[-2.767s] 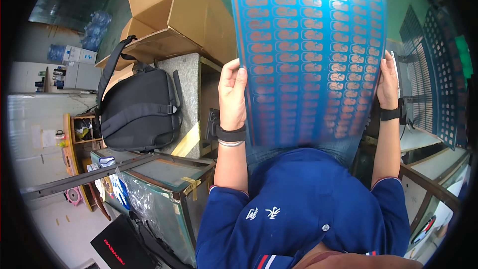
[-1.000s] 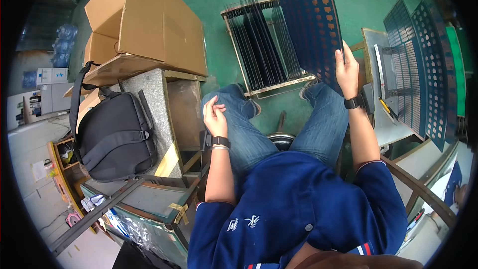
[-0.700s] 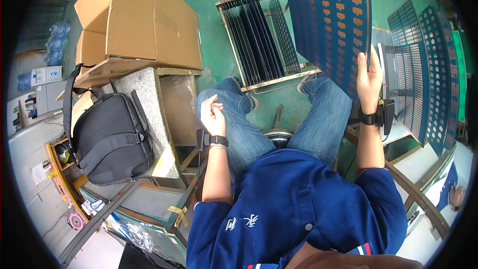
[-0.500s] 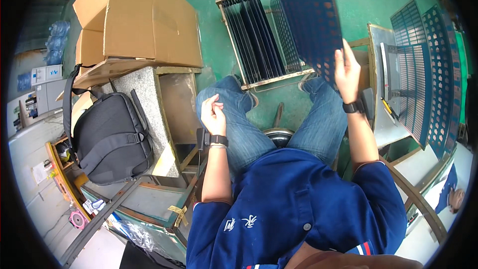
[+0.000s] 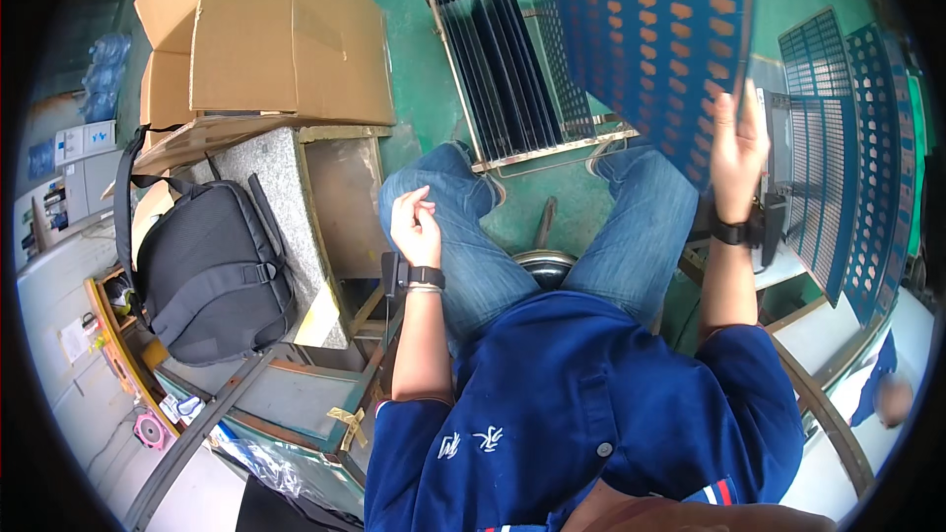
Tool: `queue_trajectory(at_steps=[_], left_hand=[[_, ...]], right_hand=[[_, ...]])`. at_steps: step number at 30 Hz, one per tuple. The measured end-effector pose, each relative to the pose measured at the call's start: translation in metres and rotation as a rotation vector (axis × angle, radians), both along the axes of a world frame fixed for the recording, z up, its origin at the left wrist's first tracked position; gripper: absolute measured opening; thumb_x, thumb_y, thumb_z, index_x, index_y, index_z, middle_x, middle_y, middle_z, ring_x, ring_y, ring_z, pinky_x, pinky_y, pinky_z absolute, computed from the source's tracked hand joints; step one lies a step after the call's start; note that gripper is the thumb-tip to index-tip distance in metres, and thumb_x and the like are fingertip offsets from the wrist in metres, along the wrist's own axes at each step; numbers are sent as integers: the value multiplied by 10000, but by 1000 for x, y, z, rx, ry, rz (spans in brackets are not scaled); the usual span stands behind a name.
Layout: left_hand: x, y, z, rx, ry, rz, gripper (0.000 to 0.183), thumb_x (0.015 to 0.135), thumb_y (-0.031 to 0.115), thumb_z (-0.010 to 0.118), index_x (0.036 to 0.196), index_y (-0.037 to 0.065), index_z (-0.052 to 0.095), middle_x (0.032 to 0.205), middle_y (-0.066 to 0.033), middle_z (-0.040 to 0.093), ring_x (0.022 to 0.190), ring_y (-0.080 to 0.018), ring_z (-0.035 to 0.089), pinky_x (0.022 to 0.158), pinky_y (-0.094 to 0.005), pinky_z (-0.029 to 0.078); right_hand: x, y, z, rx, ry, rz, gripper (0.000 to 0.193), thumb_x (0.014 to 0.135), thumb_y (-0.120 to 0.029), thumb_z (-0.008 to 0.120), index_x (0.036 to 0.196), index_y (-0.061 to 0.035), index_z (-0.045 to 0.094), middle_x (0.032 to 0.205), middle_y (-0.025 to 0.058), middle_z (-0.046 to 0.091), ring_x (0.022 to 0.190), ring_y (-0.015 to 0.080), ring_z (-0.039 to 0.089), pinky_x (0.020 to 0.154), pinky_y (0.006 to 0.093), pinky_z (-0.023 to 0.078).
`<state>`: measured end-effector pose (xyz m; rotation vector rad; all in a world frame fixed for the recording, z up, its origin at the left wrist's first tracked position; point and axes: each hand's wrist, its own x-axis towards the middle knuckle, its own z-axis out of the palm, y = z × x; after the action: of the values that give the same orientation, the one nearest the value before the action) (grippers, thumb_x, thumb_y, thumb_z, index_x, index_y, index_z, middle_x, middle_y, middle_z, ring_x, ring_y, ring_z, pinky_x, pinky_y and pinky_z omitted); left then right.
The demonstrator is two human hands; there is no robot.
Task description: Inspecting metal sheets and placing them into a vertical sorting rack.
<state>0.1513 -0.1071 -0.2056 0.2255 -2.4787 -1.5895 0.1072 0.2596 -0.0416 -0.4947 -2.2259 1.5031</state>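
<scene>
My right hand (image 5: 739, 153) grips the lower right edge of a large thin blue panel (image 5: 655, 39) with rows of copper-coloured patches. The panel is tilted, and its top runs out of view. Over my left thigh, my left hand (image 5: 416, 227) is loosely closed, with nothing visible in it. Between and beyond my feet, a rack (image 5: 512, 160) on the floor holds several dark panels (image 5: 498, 69) standing on edge. One perforated panel (image 5: 564, 69) stands at the rack's right side, partly behind the held one.
Several more blue panels (image 5: 818, 138) lean at the right, beside a light tabletop partly hidden by my right hand. On the left, a black backpack (image 5: 212, 266) lies against a speckled slab (image 5: 276, 197), near a big cardboard box (image 5: 286, 39). A person (image 5: 892, 399) appears at lower right.
My right hand has swung the blue panel to the right, turning more of its patterned face toward me. My left hand has barely shifted.
</scene>
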Motion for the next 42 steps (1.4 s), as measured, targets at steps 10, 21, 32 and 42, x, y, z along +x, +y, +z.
queue_trajectory(at_steps=[10, 21, 32, 42], left_hand=[[1, -2, 1, -32, -30, -18, 296, 789, -145, 407, 935, -8, 624, 918, -92, 569, 701, -119, 580, 641, -229, 492], [1, -1, 4, -58, -17, 5, 268, 786, -113, 435, 908, 18, 634, 859, -94, 570, 658, -129, 574, 613, -229, 483], [-3, 1, 7, -127, -44, 7, 293, 757, -117, 440, 888, 46, 645, 843, -102, 593, 647, -147, 591, 593, -245, 487], [-6, 0, 8, -143, -36, -8, 282, 726, -121, 468, 863, 44, 651, 826, -108, 604, 632, -160, 587, 575, -250, 475]], right_hand=[[-26, -12, -110, 116, -79, 180, 349, 918, -79, 476, 1251, 23, 470, 1158, 167, 588, 1076, 160, 547, 909, 281, 421], [-79, -11, -123, 373, -30, 222, 532, 853, 5, 473, 1353, -150, 380, 1166, 196, 557, 1051, 339, 560, 874, 330, 444], [-60, -54, -261, 732, -367, 272, 680, 763, 64, 408, 1391, -178, 318, 1458, 208, 178, 1352, 377, 162, 1030, 617, 161], [-48, -77, -292, 449, -418, 332, 415, 900, -74, 442, 1310, -69, 381, 993, 272, 588, 898, 424, 582, 749, 452, 480]])
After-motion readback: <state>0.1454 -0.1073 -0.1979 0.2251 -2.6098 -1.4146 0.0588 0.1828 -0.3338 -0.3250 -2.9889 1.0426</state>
